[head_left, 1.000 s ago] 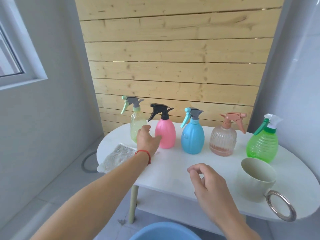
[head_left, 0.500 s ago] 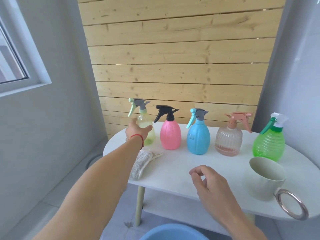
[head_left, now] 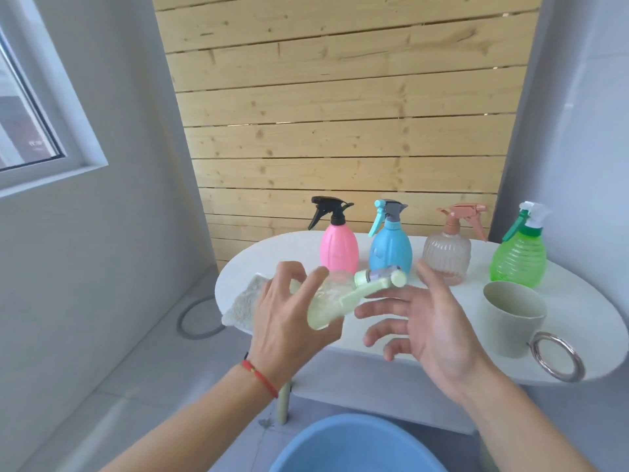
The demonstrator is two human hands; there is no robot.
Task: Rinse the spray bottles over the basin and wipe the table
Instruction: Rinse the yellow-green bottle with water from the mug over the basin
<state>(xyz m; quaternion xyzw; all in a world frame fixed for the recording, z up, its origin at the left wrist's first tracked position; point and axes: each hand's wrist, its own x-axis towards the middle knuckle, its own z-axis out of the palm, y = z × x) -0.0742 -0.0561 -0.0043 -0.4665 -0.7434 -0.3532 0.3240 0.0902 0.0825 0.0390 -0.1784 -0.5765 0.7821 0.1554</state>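
Observation:
My left hand point(head_left: 289, 321) grips the pale yellow-green spray bottle point(head_left: 337, 301), tilted on its side in the air above the table's front edge, its mint trigger head pointing right. My right hand point(head_left: 429, 325) is spread open just right of the bottle's head, palm toward it, not touching as far as I can tell. On the white oval table point(head_left: 391, 349) stand a pink bottle point(head_left: 338, 248), a blue bottle point(head_left: 389, 248), a ribbed clear-pink bottle point(head_left: 447, 255) and a green bottle point(head_left: 519, 257). A whitish cloth point(head_left: 243, 304) lies at the table's left end. The blue basin point(head_left: 354, 447) sits below me.
A beige cup point(head_left: 512, 320) with a metal ring handle point(head_left: 556, 357) stands at the table's front right. A wooden slat wall is behind the table, grey walls on both sides, a window at the left. A hose ring lies on the tiled floor at left.
My left hand has lifted the yellow-green bottle off the table, tipped it sideways and brought it toward me. My right hand rose and opened beside it. The view shifted left.

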